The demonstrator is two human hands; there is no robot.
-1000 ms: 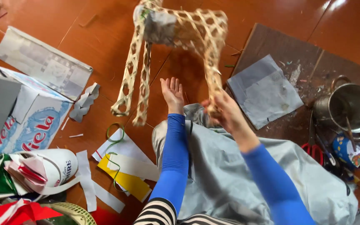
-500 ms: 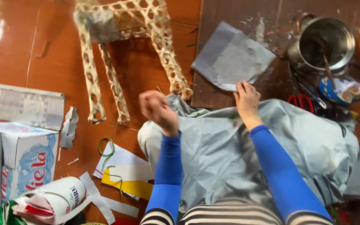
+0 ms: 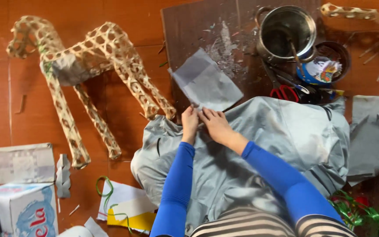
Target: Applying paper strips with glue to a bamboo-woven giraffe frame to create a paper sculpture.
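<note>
My left hand (image 3: 190,123) and my right hand (image 3: 215,123) meet at the near edge of a grey sheet of paper (image 3: 207,82) that lies on a dark wooden board (image 3: 198,26). Both hands pinch the sheet's lower corner. Both arms wear blue sleeves. A grey cloth (image 3: 259,149) covers my lap beneath the hands. A woven bamboo animal frame (image 3: 88,66), partly covered with grey paper, stands on the floor to the left, apart from the hands.
A metal pot (image 3: 286,30) with a stick in it stands at the board's far end, beside red-handled scissors (image 3: 284,90) and a small dish (image 3: 325,68). A second bamboo frame (image 3: 365,15) is top right. A cardboard box (image 3: 20,210), paper scraps (image 3: 126,206) and green ribbon (image 3: 365,213) lie around.
The view has swung right. My hands left the bamboo frame, came together over my lap and took hold of the grey paper sheet's edge.
</note>
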